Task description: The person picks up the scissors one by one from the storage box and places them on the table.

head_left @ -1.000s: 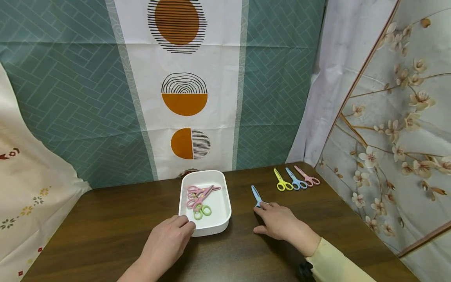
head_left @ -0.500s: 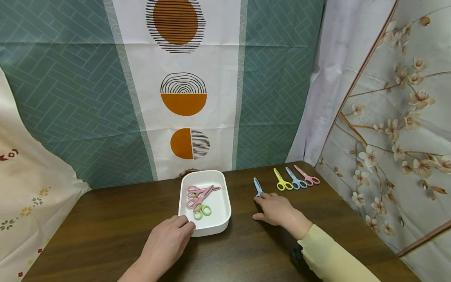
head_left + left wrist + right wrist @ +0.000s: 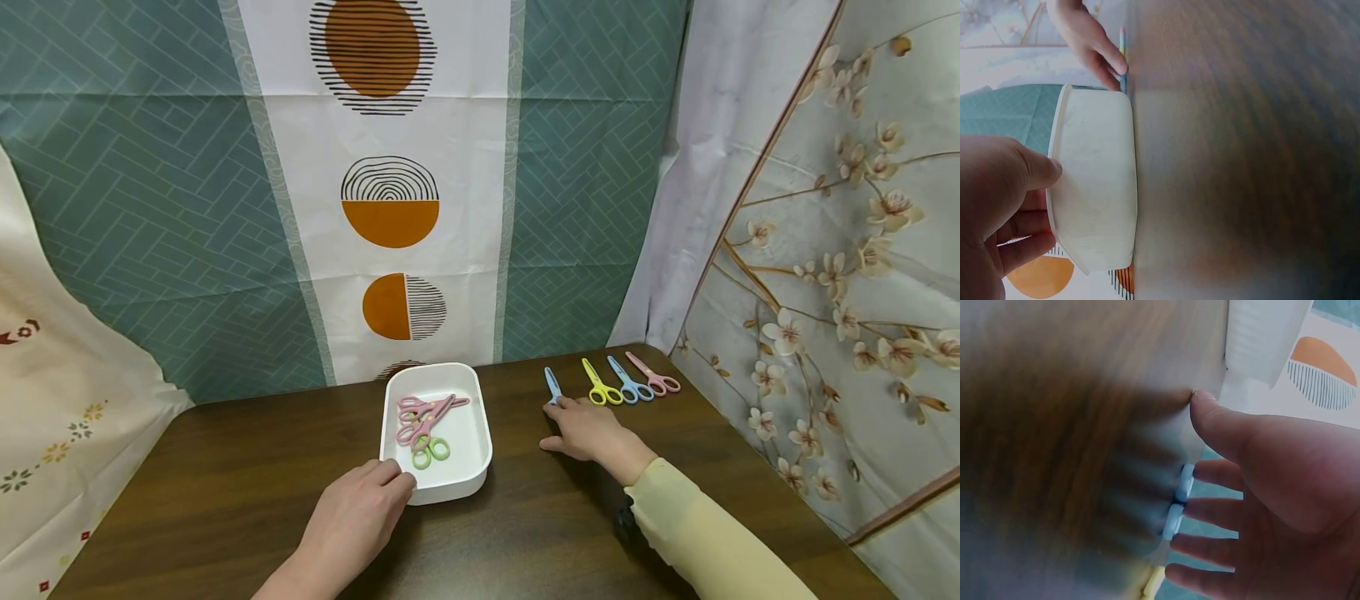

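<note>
Dark table [image 3: 262,442] here, white box [image 3: 453,493] at twelve, blue scissors [image 3: 552,385] at one o'clock, and there, at two, yellow scissors [image 3: 597,384], second blue scissors [image 3: 628,384], pink scissors [image 3: 654,376]!

1. Left hand [image 3: 362,508], right hand [image 3: 588,433]: one each.
2. White tray [image 3: 453,493]: one, lower centre.
3. Pink scissors [image 3: 424,427]: three, two lower centre, one right [image 3: 660,382].
4. Blue scissors [image 3: 552,387]: two, right.
5. Yellow scissors [image 3: 597,387]: one.
6. Green scissors [image 3: 431,452]: one.

The right sleeve [image 3: 712,533] was pale yellow and wrinkled. A small black piece [image 3: 624,518] showed beside its cuff [image 3: 648,477].
</note>
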`<state>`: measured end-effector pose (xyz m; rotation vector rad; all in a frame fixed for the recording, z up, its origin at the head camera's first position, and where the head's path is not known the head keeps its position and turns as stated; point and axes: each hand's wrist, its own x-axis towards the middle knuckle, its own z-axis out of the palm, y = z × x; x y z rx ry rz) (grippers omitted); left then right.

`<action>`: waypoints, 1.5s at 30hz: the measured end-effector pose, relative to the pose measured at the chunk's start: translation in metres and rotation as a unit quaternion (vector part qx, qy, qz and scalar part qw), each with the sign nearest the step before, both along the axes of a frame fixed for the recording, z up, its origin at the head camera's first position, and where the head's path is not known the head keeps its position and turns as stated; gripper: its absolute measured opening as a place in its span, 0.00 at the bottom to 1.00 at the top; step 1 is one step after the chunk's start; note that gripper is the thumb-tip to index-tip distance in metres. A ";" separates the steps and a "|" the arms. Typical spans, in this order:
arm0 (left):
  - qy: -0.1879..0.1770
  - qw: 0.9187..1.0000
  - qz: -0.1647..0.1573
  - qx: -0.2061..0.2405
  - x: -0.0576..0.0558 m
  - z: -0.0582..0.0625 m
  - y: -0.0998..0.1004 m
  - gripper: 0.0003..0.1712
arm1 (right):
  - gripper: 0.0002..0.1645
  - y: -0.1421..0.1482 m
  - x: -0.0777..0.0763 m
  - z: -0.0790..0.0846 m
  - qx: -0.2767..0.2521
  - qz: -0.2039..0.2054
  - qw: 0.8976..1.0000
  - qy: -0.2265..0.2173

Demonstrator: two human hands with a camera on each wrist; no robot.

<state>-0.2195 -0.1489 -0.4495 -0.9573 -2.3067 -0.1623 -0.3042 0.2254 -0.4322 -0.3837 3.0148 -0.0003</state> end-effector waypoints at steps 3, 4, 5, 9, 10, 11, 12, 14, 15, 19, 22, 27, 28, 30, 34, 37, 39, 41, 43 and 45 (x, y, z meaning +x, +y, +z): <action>0.006 1.000 -0.003 0.000 -0.001 0.000 0.000 0.20 | 0.41 0.002 -0.005 0.000 -0.002 -0.003 1.000 -0.001; 0.009 1.000 -0.004 0.001 -0.001 -0.001 0.001 0.20 | 0.41 0.003 -0.006 -0.001 -0.003 -0.003 1.000 0.000; 0.012 1.000 -0.005 0.001 -0.001 -0.001 0.001 0.20 | 0.41 0.004 -0.007 0.000 -0.003 -0.003 1.000 0.000; 0.025 1.000 -0.011 0.005 -0.002 -0.002 0.001 0.21 | 0.41 0.006 -0.010 0.001 -0.006 -0.005 1.000 -0.007; 0.026 1.000 -0.012 0.006 -0.002 -0.002 0.001 0.21 | 0.41 0.006 -0.010 0.002 -0.005 -0.006 1.000 -0.009; 0.027 1.000 -0.013 0.007 -0.002 -0.002 0.001 0.21 | 0.41 0.007 -0.011 0.002 -0.006 -0.007 1.000 -0.011; 0.028 0.999 -0.013 0.008 -0.002 -0.003 0.001 0.22 | 0.41 0.007 -0.011 0.002 -0.007 -0.008 1.000 -0.013; 0.028 0.999 -0.013 0.008 -0.002 -0.002 0.001 0.22 | 0.41 0.009 -0.011 0.002 -0.010 -0.009 1.000 -0.016; 0.029 0.999 -0.012 0.008 -0.002 -0.002 0.001 0.22 | 0.41 0.009 -0.011 0.002 -0.011 -0.009 1.000 -0.017; 0.032 0.999 -0.012 0.010 -0.001 -0.002 0.001 0.22 | 0.42 0.011 -0.012 0.002 -0.014 -0.011 1.000 -0.020; 0.034 0.999 -0.013 0.011 -0.001 -0.002 0.002 0.22 | 0.42 0.013 -0.013 0.002 -0.014 -0.011 1.000 -0.021; 0.035 0.999 -0.014 0.010 -0.001 -0.002 0.002 0.21 | 0.42 0.016 -0.015 -0.001 -0.016 -0.010 0.999 -0.025; 0.035 0.999 -0.013 0.009 -0.001 -0.002 0.002 0.21 | 0.42 0.017 -0.016 -0.002 -0.016 -0.010 0.999 -0.026; 0.033 0.999 -0.012 0.009 -0.001 -0.002 0.001 0.21 | 0.43 0.019 -0.017 -0.004 -0.015 -0.008 1.000 -0.026; 0.032 0.999 -0.011 0.009 -0.001 -0.002 0.001 0.22 | 0.43 0.021 -0.018 -0.006 -0.014 -0.003 1.000 -0.023; 0.032 0.999 -0.011 0.008 -0.001 -0.002 0.001 0.22 | 0.43 0.022 -0.017 -0.007 -0.013 -0.003 1.000 -0.021; 0.030 0.999 -0.010 0.007 -0.001 -0.002 0.001 0.22 | 0.43 0.024 -0.016 -0.007 -0.012 -0.004 1.000 -0.020; 0.027 1.000 -0.008 0.005 -0.001 -0.002 0.001 0.21 | 0.43 0.024 -0.015 -0.007 -0.012 -0.003 1.000 -0.017; 0.024 1.000 -0.006 0.005 -0.001 -0.002 0.001 0.21 | 0.43 0.025 -0.015 -0.007 -0.012 -0.001 1.000 -0.015; 0.023 1.000 -0.008 0.006 -0.001 -0.002 0.001 0.21 | 0.43 0.026 -0.014 -0.007 -0.012 0.001 1.000 -0.014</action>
